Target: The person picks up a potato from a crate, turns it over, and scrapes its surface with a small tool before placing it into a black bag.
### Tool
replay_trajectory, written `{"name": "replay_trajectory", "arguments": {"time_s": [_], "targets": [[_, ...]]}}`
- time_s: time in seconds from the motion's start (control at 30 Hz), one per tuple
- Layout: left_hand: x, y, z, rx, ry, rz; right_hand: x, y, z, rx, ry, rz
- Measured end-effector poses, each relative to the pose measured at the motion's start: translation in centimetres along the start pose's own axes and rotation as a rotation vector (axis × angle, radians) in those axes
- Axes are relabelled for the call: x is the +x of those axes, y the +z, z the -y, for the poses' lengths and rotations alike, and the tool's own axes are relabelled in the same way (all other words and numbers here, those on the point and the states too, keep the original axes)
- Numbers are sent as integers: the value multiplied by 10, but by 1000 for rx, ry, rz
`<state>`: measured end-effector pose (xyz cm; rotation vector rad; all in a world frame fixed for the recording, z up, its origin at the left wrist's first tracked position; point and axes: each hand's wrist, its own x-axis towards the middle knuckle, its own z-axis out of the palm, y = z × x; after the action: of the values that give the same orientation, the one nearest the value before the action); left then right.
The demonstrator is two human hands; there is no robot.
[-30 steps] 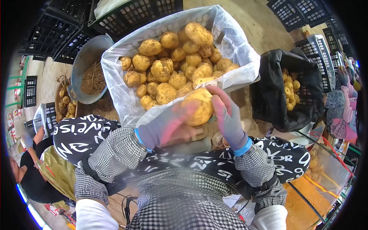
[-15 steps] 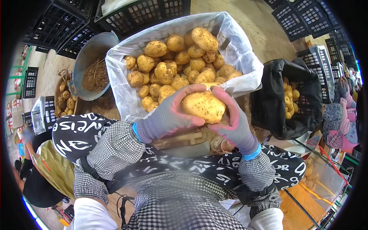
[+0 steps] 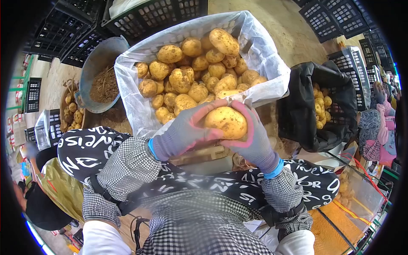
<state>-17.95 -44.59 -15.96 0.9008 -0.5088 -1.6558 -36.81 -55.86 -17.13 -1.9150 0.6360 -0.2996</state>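
Note:
Between my two gloved hands is a large yellow potato with brown soil specks. My left hand, in a grey and pink glove, wraps its fingers and thumb round the potato's left side. On the right side, my right hand holds it in a matching glove. The potato is just in front of the near edge of a crate lined with white cloth. Many loose potatoes fill that crate, some with soil on them.
At the left stands a blue-grey bucket with soil, beside a smaller container of potatoes. A black-lined crate with potatoes is at the right. Black crates stand behind. Another person is at the far right.
The potato has turned between my hands and now looks rounder. My right hand has shifted slightly left and its fingers have moved around the potato.

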Motion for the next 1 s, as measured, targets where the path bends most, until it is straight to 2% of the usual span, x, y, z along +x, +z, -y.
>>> {"name": "replay_trajectory", "arguments": {"time_s": [0.1,0.2,0.27,0.3,0.33,0.37,0.4,0.47,0.5,0.57,0.67,0.7,0.73,0.8,0.87,1.0], "targets": [[6,-13,-9,580,83,-52,-3,2,-8,53,-11,-11],[11,-8,-1,557,46,-116,-13,10,-13,688,301,-62],[19,-23,17,778,201,-161,-9,-14,5,752,392,-137],[31,-47,29,1086,234,-219,-9,-28,-2,759,391,-218],[43,-66,35,1393,260,-277,-15,-44,-28,930,349,-336],[50,-83,26,1461,341,-410,-13,-67,-34,1109,367,-535],[57,-101,14,1527,425,-541,-11,-91,-46,1398,217,-585],[86,-137,-3,1805,470,-762,-32,-148,-102,1624,90,-594],[102,-138,-15,1831,363,-762,-46,-175,-128,1699,54,-619],[134,-131,-35,1871,145,-762,-55,-186,-134,1481,14,-769],[189,-148,-38,1957,-290,-738,-38,-162,-92,1044,13,-890],[212,-179,-24,1941,-182,-844,-27,-147,-69,998,59,-877],[216,-172,-29,1922,-201,-842,-16,-132,-44,953,105,-865],[210,-154,-35,1895,-256,-826,-4,-97,10,712,252,-659],[189,-146,-44,1887,-162,-692,-15,-84,-13,466,198,-237],[160,-159,-36,1961,-88,-542,-20,-52,-26,483,167,-85]]}}
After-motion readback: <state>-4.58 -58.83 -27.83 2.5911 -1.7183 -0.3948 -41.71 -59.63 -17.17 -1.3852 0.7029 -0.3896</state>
